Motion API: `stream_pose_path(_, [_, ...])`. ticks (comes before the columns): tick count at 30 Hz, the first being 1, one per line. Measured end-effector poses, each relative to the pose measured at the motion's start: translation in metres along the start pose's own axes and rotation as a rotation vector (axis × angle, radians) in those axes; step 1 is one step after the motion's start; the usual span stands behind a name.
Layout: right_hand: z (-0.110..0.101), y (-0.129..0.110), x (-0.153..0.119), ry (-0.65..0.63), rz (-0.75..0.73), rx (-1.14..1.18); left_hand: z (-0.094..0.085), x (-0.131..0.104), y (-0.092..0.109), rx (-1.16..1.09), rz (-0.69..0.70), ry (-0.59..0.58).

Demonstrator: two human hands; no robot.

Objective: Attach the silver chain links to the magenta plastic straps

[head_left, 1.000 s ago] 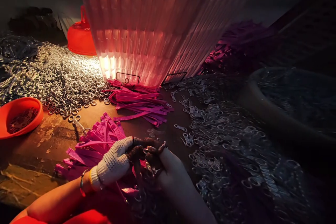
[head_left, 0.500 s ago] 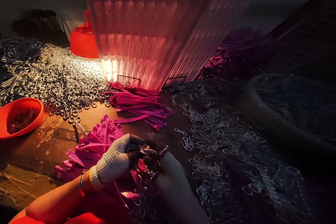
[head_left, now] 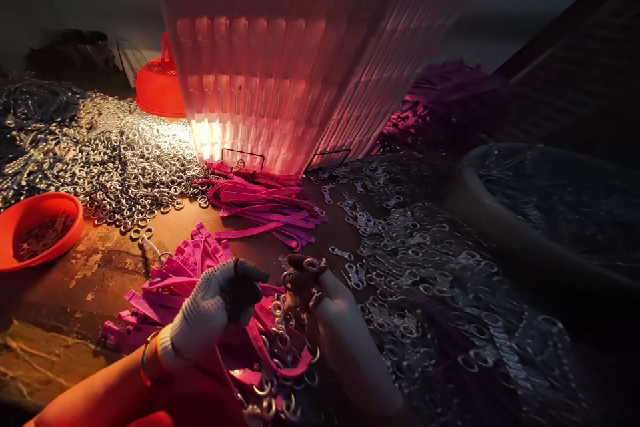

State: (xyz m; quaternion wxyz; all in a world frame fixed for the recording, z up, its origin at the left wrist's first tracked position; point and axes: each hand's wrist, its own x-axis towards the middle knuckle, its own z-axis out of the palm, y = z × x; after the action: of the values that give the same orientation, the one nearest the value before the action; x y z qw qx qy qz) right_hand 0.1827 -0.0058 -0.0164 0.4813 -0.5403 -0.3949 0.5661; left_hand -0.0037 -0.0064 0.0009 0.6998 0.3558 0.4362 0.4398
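Note:
My left hand (head_left: 215,300), in a white dotted glove with dark fingertips, hovers over a fan of magenta straps (head_left: 165,287). Its fingers are curled together; what they hold, if anything, is hidden. To its right, my right hand (head_left: 320,287) has dark finger coverings and is closed on metal rings (head_left: 311,265). Below and between the hands hang a looped magenta strap (head_left: 290,371) and a linked chain of metal rings (head_left: 279,320). A gap separates the two hands.
A red lamp (head_left: 159,88) lights a heap of rings (head_left: 120,153) at left, near a red bowl (head_left: 73,240). Behind a second strap bundle (head_left: 265,203) stands a ribbed translucent panel (head_left: 260,80). Metal links (head_left: 430,260) and a large basin (head_left: 475,187) lie right.
My hands have moved apart from where they met. The rings stayed with my right hand, and the looped strap and ring chain now show below. The view has shifted slightly.

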Motion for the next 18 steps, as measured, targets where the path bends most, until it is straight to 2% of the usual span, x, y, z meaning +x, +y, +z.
stream_pose_path(3, [0.006, -0.005, -0.002, -0.051, 0.069, 0.023, -0.01, 0.015, 0.0, -0.353, -0.254, -0.074])
stream_pose_path(5, [0.01, -0.009, -0.005, -0.053, -0.012, -0.047, -0.013, 0.021, -0.002, -0.403, -0.345, -0.099])
stream_pose_path(7, [0.012, -0.012, -0.007, -0.058, -0.112, -0.163, -0.011, 0.023, -0.006, -0.297, -0.306, -0.121])
stream_pose_path(11, [0.012, -0.014, -0.01, -0.118, -0.209, -0.328, 0.001, 0.018, -0.012, -0.026, -0.12, -0.142])
stream_pose_path(14, [0.012, -0.013, -0.011, -0.121, -0.251, -0.356, 0.01, 0.016, -0.011, -0.013, -0.083, -0.135])
stream_pose_path(18, [0.012, -0.008, -0.01, -0.116, -0.267, -0.358, 0.012, 0.017, -0.011, -0.138, -0.077, -0.181])
